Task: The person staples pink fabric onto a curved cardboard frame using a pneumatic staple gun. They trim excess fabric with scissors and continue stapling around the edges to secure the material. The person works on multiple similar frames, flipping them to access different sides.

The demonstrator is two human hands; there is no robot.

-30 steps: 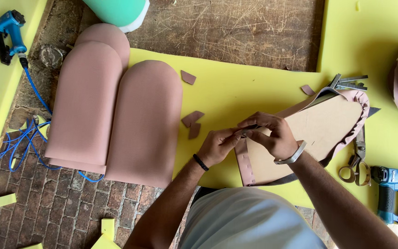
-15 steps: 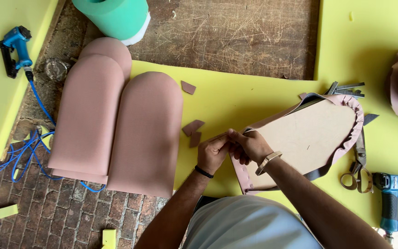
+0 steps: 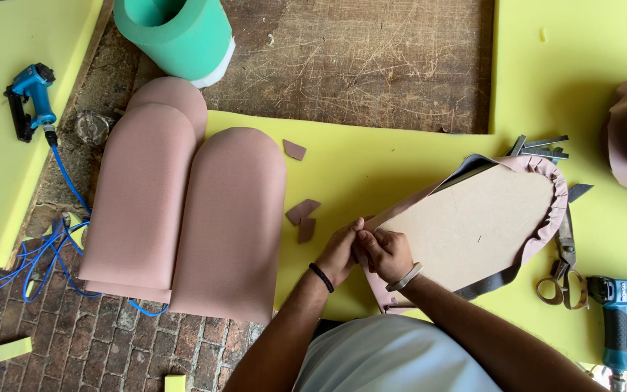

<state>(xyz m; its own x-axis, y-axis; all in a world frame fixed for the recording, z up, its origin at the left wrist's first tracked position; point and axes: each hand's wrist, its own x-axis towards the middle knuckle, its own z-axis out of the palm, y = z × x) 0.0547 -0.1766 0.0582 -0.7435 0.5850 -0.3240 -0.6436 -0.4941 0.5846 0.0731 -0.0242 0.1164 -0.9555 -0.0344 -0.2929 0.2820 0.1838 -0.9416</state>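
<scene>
Both hands pinch the pink fabric edge at the near end of the flat board panel [image 3: 473, 225], lying on the yellow foam sheet [image 3: 400, 160]: left hand [image 3: 339, 254] and right hand [image 3: 386, 250] have fingers closed on it. Likely folding the cover over; next calls for fastening. Counted: two finished pink panels [image 3: 230, 218], two blue staple guns [image 3: 622, 312], one pair of scissors [image 3: 564, 272], three scraps [image 3: 302, 212]

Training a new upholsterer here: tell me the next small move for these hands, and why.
Probably fold the pink fabric over the board at its near corner and pin it down. Both the left hand and right hand pinch that edge there; the far rim is already gathered, and the blue staple gun lies by the right forearm.
</scene>
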